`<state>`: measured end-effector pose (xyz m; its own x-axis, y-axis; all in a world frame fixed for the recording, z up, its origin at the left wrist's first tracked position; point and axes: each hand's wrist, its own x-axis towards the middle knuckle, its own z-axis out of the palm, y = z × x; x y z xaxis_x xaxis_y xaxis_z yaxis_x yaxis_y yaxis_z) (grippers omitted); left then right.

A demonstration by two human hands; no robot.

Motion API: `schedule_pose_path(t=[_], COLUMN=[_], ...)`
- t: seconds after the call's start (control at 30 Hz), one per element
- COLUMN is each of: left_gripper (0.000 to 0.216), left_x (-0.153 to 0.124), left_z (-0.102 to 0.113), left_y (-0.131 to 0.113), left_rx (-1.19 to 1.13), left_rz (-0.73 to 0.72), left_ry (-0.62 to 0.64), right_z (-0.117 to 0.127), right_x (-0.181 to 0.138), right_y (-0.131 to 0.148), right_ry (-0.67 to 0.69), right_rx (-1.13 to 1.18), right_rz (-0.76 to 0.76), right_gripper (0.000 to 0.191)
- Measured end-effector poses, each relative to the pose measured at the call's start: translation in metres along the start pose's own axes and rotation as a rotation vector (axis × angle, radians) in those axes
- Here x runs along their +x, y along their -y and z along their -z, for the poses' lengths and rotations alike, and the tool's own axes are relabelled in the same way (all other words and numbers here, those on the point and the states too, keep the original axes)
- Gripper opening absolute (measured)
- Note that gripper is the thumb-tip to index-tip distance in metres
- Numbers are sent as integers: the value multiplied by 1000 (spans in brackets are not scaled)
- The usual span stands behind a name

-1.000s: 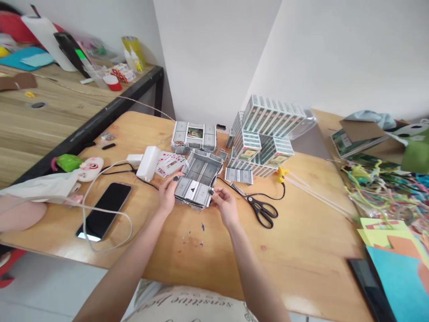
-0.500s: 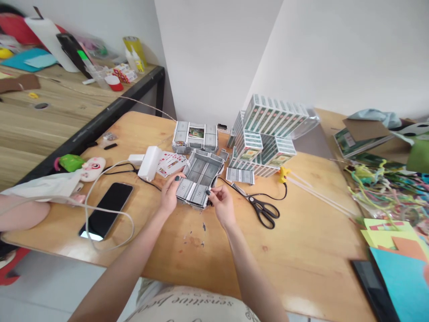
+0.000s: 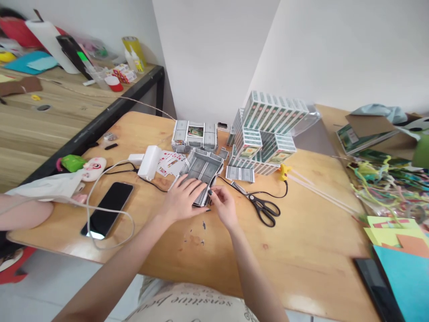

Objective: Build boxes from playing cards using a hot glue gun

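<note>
A small box built from grey-backed playing cards (image 3: 201, 169) lies on the wooden table (image 3: 301, 232), its lid open towards the wall. My left hand (image 3: 183, 197) rests flat on the box's front card panel, fingers spread, covering most of it. My right hand (image 3: 224, 203) pinches the panel's right edge with thumb and fingertips. Loose face-up cards (image 3: 170, 162) lie just left of the box.
Black scissors (image 3: 263, 208) and a yellow glue gun (image 3: 283, 172) with its cord lie right of my hands. A stack of card packs (image 3: 268, 134) stands behind. A phone (image 3: 107, 208), white charger (image 3: 149, 162) and cable sit left. Another person's arm (image 3: 23, 211) rests at the left edge.
My left hand moved from gripping the box's left side to lying flat over the front panel, which has dropped lower. My right hand stayed at the panel's right edge.
</note>
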<state>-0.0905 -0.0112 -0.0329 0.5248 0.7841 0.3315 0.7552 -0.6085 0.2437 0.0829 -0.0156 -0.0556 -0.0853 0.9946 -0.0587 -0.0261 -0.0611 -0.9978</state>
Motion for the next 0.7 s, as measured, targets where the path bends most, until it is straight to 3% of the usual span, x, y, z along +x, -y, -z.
schedule_pose_path(t=[0.3, 0.53, 0.7], left_gripper=[54, 58, 62], left_x=[0, 3, 5], left_z=[-7, -5, 0], left_y=[5, 2, 2], left_rx=[120, 85, 41], left_rz=[-79, -56, -47], left_ry=[-60, -33, 24], right_z=[4, 2, -4], right_x=[-13, -20, -32], right_y=[1, -1, -13], right_ry=[17, 24, -120], right_rx=[-393, -281, -133], right_rz=[312, 270, 172], right_gripper=[35, 40, 38])
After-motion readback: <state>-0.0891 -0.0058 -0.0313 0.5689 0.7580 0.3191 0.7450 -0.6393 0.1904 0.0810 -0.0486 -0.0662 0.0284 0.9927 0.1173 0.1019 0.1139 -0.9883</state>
